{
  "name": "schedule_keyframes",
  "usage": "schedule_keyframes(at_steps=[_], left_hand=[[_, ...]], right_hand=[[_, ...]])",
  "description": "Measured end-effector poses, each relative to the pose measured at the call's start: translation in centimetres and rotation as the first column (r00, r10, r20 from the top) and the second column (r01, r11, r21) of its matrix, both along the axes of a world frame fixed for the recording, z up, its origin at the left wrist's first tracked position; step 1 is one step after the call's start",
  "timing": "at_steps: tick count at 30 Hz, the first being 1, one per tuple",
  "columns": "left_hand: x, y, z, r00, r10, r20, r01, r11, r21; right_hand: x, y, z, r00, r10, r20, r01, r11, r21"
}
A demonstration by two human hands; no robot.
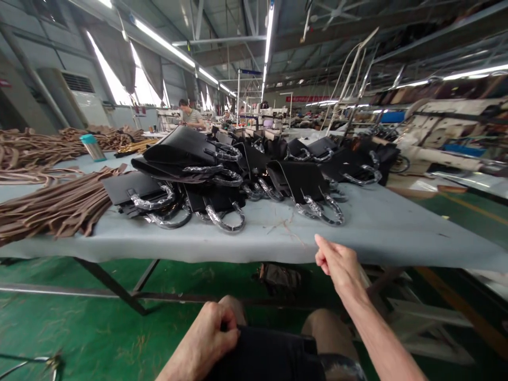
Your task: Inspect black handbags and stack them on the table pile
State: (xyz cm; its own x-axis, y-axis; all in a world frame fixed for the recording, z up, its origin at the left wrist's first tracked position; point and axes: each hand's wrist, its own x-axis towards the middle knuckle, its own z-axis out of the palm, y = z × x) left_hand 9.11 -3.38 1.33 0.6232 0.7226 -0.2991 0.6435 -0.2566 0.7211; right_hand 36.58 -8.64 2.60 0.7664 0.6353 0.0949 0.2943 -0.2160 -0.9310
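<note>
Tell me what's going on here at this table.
A seated person's left hand grips the dark fabric on their lap, while the right hand is lifted, empty, near the front edge of the grey-covered table. On the table lies a heap of black bags with wrapped handles, with brown strips piled to the left and a teal-capped bottle behind them. Another person sits far back.

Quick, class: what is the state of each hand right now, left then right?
Left hand: closed, gripping the edge of the black fabric on the lap.
Right hand: half open, empty, by the grey cloth-covered table edge.
</note>
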Motion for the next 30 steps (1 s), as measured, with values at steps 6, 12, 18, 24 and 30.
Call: schedule_keyframes(at_steps=[6,12,18,24,30], left_hand=[[0.3,-0.2,0.5,1.0,-0.014,-0.011,0.014,1.0,-0.002],[-0.3,-0.1,0.5,1.0,0.002,-0.004,-0.002,1.0,-0.025],[-0.9,-0.1,0.1,1.0,0.027,0.007,-0.027,0.999,-0.023],[-0.8,0.1,0.0,1.0,0.008,0.02,-0.007,0.999,-0.037],[0.1,0.0,-0.1,1.0,-0.001,-0.007,0.001,0.999,-0.033]], right_hand=[[0.1,-0.3,-0.9,0.993,-0.019,0.116,0.03,0.995,-0.091],[0.3,-0.5,-1.8,0.972,-0.027,0.235,0.046,0.996,-0.078],[1.5,-1.1,-2.7,0.962,-0.066,0.266,0.079,0.996,-0.038],[3.7,-2.4,-3.3,0.996,-0.061,0.06,0.058,0.997,0.046],[3.4,-4.2,-1.9,0.91,0.301,-0.286,-0.235,0.941,0.243]])
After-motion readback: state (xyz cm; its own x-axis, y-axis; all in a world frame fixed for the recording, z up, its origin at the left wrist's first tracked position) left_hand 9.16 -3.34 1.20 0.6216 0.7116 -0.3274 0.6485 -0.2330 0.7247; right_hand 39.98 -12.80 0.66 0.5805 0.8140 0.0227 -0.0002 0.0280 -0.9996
